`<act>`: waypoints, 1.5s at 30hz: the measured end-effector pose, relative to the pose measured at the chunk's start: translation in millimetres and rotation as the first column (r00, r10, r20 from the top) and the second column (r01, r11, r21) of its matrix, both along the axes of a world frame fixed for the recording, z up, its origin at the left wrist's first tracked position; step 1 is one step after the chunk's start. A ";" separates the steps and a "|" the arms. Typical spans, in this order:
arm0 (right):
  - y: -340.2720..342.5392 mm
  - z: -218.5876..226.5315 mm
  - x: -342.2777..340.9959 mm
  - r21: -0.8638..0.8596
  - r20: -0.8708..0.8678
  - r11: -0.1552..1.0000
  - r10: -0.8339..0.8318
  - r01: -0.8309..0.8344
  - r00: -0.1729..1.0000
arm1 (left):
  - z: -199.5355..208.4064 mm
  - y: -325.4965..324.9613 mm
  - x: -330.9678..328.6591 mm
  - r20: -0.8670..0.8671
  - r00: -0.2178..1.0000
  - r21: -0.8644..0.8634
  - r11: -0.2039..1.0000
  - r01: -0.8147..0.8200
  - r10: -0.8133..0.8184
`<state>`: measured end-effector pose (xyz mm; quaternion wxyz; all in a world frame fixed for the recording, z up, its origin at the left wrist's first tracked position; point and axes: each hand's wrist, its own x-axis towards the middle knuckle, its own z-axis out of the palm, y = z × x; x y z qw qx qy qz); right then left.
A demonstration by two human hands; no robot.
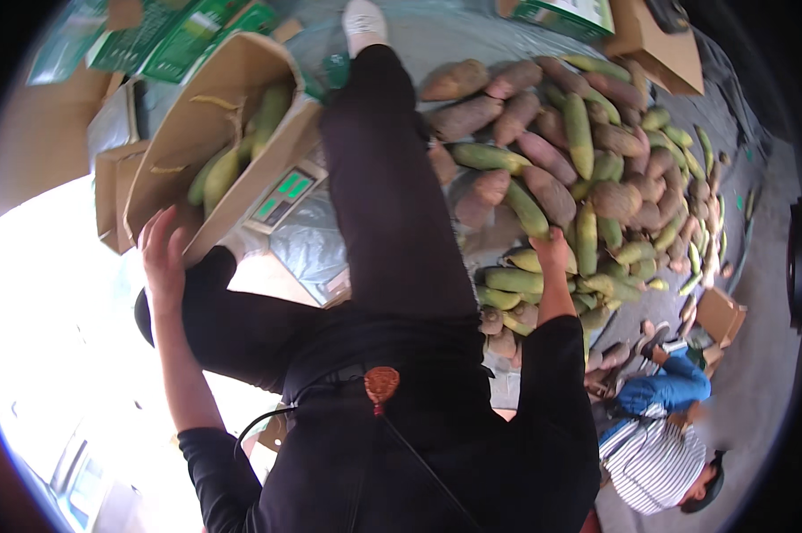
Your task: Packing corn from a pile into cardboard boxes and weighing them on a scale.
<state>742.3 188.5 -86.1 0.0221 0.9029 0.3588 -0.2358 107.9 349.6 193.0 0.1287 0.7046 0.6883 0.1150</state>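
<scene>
My right hand (552,251) closes around the near end of a long green radish (527,210) at the left part of a big produce pile. Brown and pinkish thick roots (550,194) lie right beside it, mixed with more green radishes (578,133). My left hand (163,258) is at the near edge of an open cardboard box (165,147), its fingers apart and nothing in them. Whether those fingers touch the box wall, I cannot tell. Several green radishes (223,176) lie inside the box, next to a scale with a lit green display (285,194).
Green printed cartons (183,40) stand at the far left, and another carton (654,44) stands behind the pile. My legs (383,178) stretch between box and pile. A person in a striped shirt (654,466) is at the lower right, near a small cardboard box (719,315).
</scene>
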 end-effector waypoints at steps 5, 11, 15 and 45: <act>-35.6 -25.8 -26.6 0.080 -0.371 0.952 -0.247 0.296 0.895 | 6.2 -2.7 6.9 -0.004 1.000 0.028 0.999 -0.020 0.020; -13.5 -7.4 -74.0 0.004 -0.581 0.817 -0.467 0.576 0.666 | 14.1 -10.9 5.5 -0.015 1.000 0.103 0.995 0.008 -0.006; -4.7 15.4 -50.9 -0.258 -0.659 0.722 -0.617 0.642 0.429 | 19.5 -9.7 8.5 -0.011 1.000 0.110 0.994 0.015 -0.014; 124.7 106.6 -97.0 -0.134 -0.857 0.834 -0.369 0.535 0.361 | 20.6 -26.1 -13.4 0.015 1.000 0.199 0.980 -0.024 0.022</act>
